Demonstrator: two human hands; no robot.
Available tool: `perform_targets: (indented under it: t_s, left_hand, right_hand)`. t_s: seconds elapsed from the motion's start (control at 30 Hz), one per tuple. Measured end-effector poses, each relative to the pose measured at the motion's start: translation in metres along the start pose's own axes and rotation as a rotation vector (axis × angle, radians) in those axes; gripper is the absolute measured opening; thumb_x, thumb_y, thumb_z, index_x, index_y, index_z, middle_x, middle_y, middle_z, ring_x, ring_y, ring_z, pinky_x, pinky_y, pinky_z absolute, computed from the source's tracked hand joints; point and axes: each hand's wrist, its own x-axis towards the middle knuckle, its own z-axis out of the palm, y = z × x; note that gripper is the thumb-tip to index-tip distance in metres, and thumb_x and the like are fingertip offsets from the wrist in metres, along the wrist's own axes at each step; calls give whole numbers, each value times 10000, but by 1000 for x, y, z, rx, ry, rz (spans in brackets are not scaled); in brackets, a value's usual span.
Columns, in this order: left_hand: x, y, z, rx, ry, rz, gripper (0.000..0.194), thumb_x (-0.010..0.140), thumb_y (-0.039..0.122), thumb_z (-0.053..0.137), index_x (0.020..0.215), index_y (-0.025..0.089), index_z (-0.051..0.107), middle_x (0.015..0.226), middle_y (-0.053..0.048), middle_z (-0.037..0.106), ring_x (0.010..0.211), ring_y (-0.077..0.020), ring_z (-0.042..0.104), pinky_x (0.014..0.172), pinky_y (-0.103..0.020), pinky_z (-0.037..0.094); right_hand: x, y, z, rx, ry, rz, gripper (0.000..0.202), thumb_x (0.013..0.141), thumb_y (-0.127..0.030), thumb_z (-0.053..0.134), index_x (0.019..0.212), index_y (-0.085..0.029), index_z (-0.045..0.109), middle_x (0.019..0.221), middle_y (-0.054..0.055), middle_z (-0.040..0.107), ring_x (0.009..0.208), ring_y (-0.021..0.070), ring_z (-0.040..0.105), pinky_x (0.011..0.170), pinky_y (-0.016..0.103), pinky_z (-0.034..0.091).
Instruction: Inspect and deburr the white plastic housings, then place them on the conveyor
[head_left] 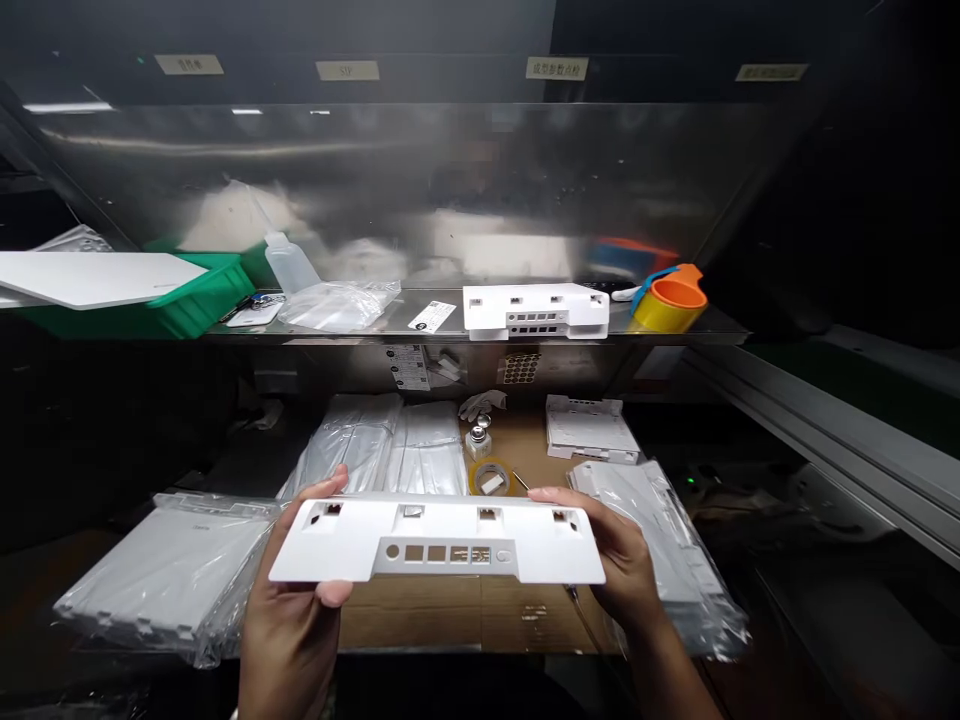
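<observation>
Between my two hands is a white plastic housing, its edge with port cut-outs facing me. My left hand grips its left end, thumb on the near edge and fingers behind. At the right end, my right hand closes on it, with fingers along the top and the palm at the side. Through the housing's round and square openings the brown cardboard on the bench shows. Behind it lie a roll of yellow tape and a small bottle with a metal cap.
Bagged white housings lie at left and right. Clear plastic bags are stacked behind. An unbagged housing rests at back right. The shelf holds a green bin, squeeze bottle, another housing and yellow-orange cup.
</observation>
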Motion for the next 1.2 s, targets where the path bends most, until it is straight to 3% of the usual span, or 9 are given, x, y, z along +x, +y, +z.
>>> perform_targets:
  t_s: [0.23,0.5,0.77,0.87,0.93,1.0,1.07,1.13,1.2]
  left_hand:
    - [-2,5,14,-98,-5,47,814,669,735,775,1311,257,626,1495,-91,584,1453,-359,445,1229,-416,331]
    - [-4,15,25,-138,23,52,845,568,774,794,1236,274,659,1456,-94,625,1452,-378,457,1234,-451,334]
    - [-4,9,30,-235,17,79,808,510,725,840,1186,307,696,1340,-68,693,1446,-378,465,1223,-458,345]
    - [-4,-4,32,-316,42,77,897,494,782,819,1238,297,693,1454,-99,628,1477,-388,419,1218,-464,352]
    - [-1,-17,28,-481,67,-37,956,600,905,650,1338,297,655,1536,-114,560,1474,-373,431,1153,-466,439]
    - [3,-31,20,-551,-6,-299,942,767,939,380,1316,237,685,1413,-164,659,1353,-358,580,984,-482,570]
    - [7,-44,9,-399,-171,-553,883,893,821,257,1100,135,773,1093,-212,782,1064,-332,749,778,-446,635]
    - [9,-56,-4,-209,-299,-633,691,927,650,301,844,156,777,816,-193,789,805,-324,781,617,-435,633]
    - [7,-66,-16,-335,-286,-695,482,900,406,398,806,134,785,669,-146,767,698,-320,779,565,-428,629]
  right_hand:
    - [-1,-1,-8,-7,44,-8,276,966,-311,660,1229,-332,742,1225,70,770,1163,288,723,1003,442,604]
    - [2,-1,-18,-25,58,-98,262,966,-306,652,1207,-331,752,1214,80,775,1146,316,732,970,476,621]
    - [-1,9,-25,-46,72,-165,258,965,-309,648,1198,-309,758,1200,87,779,1134,339,735,961,506,622]
    - [-2,18,-26,-68,56,-152,272,962,-297,647,1213,-299,751,1222,99,770,1151,352,725,960,515,620]
    - [-3,21,-25,-60,30,-162,277,969,-274,634,1222,-298,744,1233,95,766,1165,340,720,981,498,612]
    - [-3,24,-20,-44,-25,-175,284,985,-241,605,1230,-303,736,1246,84,761,1178,312,717,1001,466,603]
    - [-3,31,-13,-31,-127,-192,306,998,-208,579,1246,-315,724,1258,70,757,1186,281,714,1007,440,601]
    - [-1,47,-3,-51,-256,-194,329,1002,-194,572,1270,-324,710,1293,58,741,1229,267,690,1036,446,583]
    - [6,74,8,-180,-373,-126,330,996,-224,594,1297,-314,696,1343,56,714,1305,265,635,1098,462,537]
